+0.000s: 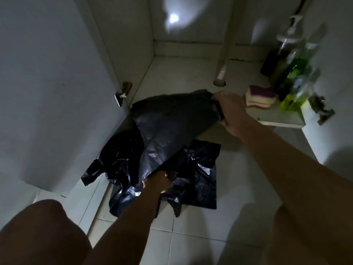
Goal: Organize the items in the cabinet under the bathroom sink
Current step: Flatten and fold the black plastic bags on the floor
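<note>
Now, glossy crumpled black plastic bag (168,127)

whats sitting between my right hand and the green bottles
A purple-and-cream sponge lies on the cabinet floor between the right hand and the green bottles, in the head view.

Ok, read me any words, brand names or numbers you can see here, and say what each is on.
No text is readable here.
On the bottles at the right: any labels are too blurred to read.
On the black bag and the sponges: no print shows.
</note>
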A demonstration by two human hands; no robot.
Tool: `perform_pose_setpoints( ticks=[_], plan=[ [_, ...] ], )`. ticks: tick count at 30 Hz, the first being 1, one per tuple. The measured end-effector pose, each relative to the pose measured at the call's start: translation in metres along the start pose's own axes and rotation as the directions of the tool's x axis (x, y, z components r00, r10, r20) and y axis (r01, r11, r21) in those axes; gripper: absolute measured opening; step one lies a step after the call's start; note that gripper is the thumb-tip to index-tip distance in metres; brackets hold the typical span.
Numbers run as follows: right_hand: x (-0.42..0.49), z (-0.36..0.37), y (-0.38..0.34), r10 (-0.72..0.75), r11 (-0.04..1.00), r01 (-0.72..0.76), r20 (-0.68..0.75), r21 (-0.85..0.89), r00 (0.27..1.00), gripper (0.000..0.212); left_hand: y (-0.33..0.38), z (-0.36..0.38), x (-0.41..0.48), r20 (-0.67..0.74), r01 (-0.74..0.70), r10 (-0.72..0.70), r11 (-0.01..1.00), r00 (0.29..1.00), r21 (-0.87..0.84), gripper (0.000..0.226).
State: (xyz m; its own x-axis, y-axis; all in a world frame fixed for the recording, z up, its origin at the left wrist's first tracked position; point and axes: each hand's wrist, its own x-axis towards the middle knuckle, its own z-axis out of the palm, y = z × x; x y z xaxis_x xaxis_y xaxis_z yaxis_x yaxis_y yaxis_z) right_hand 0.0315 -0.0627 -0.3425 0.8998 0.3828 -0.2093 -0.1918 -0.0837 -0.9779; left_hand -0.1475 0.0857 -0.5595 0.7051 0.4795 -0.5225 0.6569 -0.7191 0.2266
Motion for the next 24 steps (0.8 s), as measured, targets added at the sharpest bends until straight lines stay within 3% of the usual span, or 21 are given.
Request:
perform_pose_setpoints(
  ticks=[2, 5, 6, 8, 11, 14, 19, 21, 24],
  plan=[
    [0.002, -0.010, 0.036, -0.072, 0.958, 0.072, 0.013, -0.279, 0.997, 0.033, -0.001, 0.002, 0.002, 0.071, 0.028, -0.027, 1.000, 0.997, -0.011, 0.047],
    [-0.004, -0.020, 0.087, -0.042, 0.730, 0.132, 0.150, -0.670, 0.988, 0.018, -0.003, -0.005, 0.008, 0.131, 0.006, -0.013, 0.999, 0.991, 0.054, 0.053],
    [-0.006, -0.022, 0.101, -0.031, 0.662, 0.146, 0.168, -0.735, 0.985, 0.025, -0.003, -0.009, 0.010, 0.153, -0.025, 0.016, 0.998, 0.988, 0.056, 0.052],
    [-0.009, -0.021, 0.122, -0.015, 0.619, 0.118, 0.139, -0.777, 0.990, 0.037, -0.003, -0.022, 0.009, 0.162, -0.049, 0.051, 0.999, 0.985, -0.014, 0.054],
    [-0.009, -0.009, 0.138, 0.072, 0.542, 0.042, 0.096, -0.840, 0.993, 0.032, -0.009, -0.059, 0.002, 0.003, -0.070, 0.070, 0.994, 0.998, -0.078, 0.061],
    [-0.006, 0.010, 0.143, 0.103, 0.493, -0.031, 0.023, -0.869, 0.994, 0.020, -0.020, -0.103, -0.011, -0.103, -0.040, 0.037, 0.999, 0.994, -0.027, 0.059],
    [-0.005, 0.043, 0.134, 0.127, 0.325, -0.049, -0.008, -0.944, 0.992, 0.035, -0.048, -0.155, -0.034, -0.283, 0.136, -0.081, 0.974, 0.956, 0.182, 0.048],
    [-0.006, 0.049, 0.133, 0.161, 0.268, -0.045, -0.001, -0.962, 0.987, 0.034, -0.057, -0.155, -0.039, -0.268, 0.205, -0.127, 0.937, 0.955, 0.284, 0.051],
    [-0.003, 0.047, 0.130, 0.197, 0.305, -0.043, 0.019, -0.952, 0.980, 0.013, -0.069, -0.135, -0.033, -0.187, 0.197, -0.142, 0.928, 0.972, 0.318, 0.053]
  ],
)
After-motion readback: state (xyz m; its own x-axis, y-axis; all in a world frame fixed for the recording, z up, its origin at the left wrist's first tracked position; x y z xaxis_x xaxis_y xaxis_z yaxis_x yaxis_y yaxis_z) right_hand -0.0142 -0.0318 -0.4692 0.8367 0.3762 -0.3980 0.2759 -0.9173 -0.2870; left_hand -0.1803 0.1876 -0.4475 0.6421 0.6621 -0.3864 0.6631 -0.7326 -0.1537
